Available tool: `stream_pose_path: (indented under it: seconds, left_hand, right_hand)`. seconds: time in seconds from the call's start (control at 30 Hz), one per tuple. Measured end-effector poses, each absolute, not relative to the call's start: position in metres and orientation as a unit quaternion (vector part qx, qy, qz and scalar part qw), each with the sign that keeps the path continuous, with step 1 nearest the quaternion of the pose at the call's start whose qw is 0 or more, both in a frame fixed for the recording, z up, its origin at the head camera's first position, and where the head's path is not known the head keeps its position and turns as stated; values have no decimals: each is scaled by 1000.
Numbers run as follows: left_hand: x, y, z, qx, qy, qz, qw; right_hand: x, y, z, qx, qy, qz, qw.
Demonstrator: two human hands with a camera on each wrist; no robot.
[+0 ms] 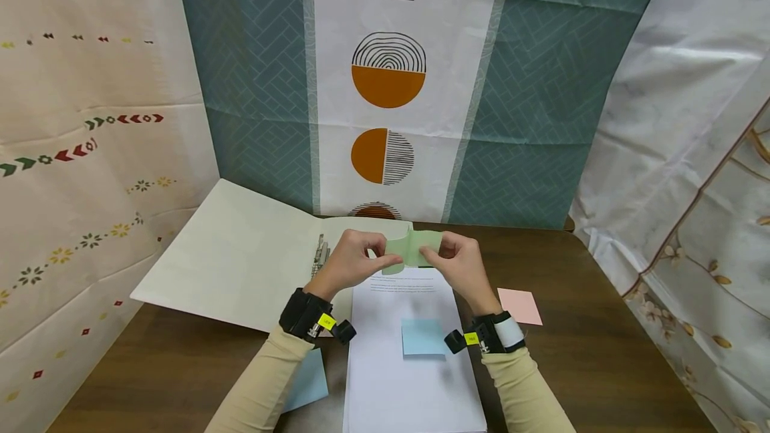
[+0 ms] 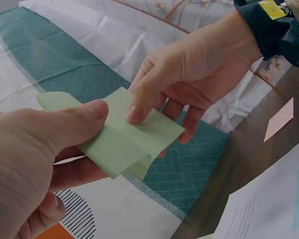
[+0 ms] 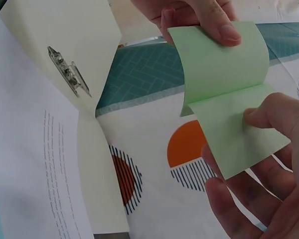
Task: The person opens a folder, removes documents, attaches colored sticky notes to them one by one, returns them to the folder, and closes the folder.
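Note:
Both hands hold green sticky notes (image 1: pixel 415 249) up over the top of a stack of printed paper (image 1: pixel 391 386). My left hand (image 1: pixel 351 260) pinches the left part between thumb and fingers. On the right part, my right hand (image 1: pixel 462 264) presses its thumb on the front with fingers behind. A crease runs between the two parts in the right wrist view, where the green paper (image 3: pixel 224 64) curves near the left thumb. Layered edges show in the green notes (image 2: pixel 132 137) in the left wrist view. A light blue sticky note (image 1: pixel 424 337) lies on the top sheet.
An open white binder (image 1: pixel 240 259) with a metal clip (image 1: pixel 321 256) spreads behind and left of the paper. Another light blue note (image 1: pixel 308 383) lies by the left forearm. To the right, a pink sticky note (image 1: pixel 520 306) rests on the brown table (image 1: pixel 589 353). Patterned cloths hang around.

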State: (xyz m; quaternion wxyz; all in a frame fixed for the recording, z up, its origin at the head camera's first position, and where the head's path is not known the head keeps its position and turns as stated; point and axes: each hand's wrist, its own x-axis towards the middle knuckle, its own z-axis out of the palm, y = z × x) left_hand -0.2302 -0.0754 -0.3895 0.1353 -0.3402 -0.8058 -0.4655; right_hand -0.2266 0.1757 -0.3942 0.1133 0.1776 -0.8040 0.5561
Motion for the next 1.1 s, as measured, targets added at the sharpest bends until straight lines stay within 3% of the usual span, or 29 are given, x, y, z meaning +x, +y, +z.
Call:
stream_pose_path:
  seconds: [0.17, 0.5, 1.1]
  left_hand:
    - [-231, -76, -389, -336, -807, -465, 139]
    - [-232, -81, -388, -280, -824, -450, 201]
    - [-238, -92, -388, -246, -831, -452, 211]
  right_hand:
    - [-226, 176, -393, 185, -808, 547, 118]
    - [-227, 180, -391, 157, -803, 560, 127]
    - [-228, 185, -387, 142, -807, 555, 144]
